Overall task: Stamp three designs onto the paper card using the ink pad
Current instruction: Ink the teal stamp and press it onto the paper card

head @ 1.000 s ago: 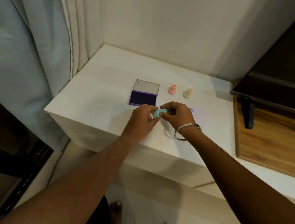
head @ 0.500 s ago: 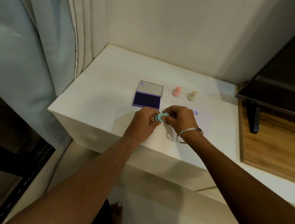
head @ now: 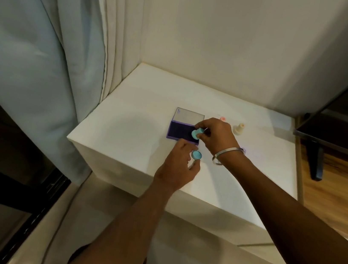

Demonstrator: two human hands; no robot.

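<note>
My right hand [head: 215,133] grips a teal stamp [head: 197,133] and holds it, face down, over the right part of the purple ink pad [head: 180,131], whose clear lid [head: 189,116] stands open behind it. My left hand [head: 178,164] holds the stamp's round teal cap [head: 196,154] between thumb and fingers, just in front of the pad. A pink stamp [head: 223,118] and a cream stamp [head: 239,128] stand upright behind my right hand. A faint purple print [head: 244,150] shows on the white surface by my right wrist. The card's edges cannot be made out.
Everything sits on a white block-shaped table [head: 123,133] in a corner. Pale curtains [head: 46,46] hang to the left. At the right a dark screen [head: 344,124] stands on a wooden board [head: 334,194] with its foot [head: 316,161] near the table.
The teal stamp and its cap have come apart. My right hand carried the stamp back and left over the ink pad, while my left hand keeps the cap. The camera has tilted.
</note>
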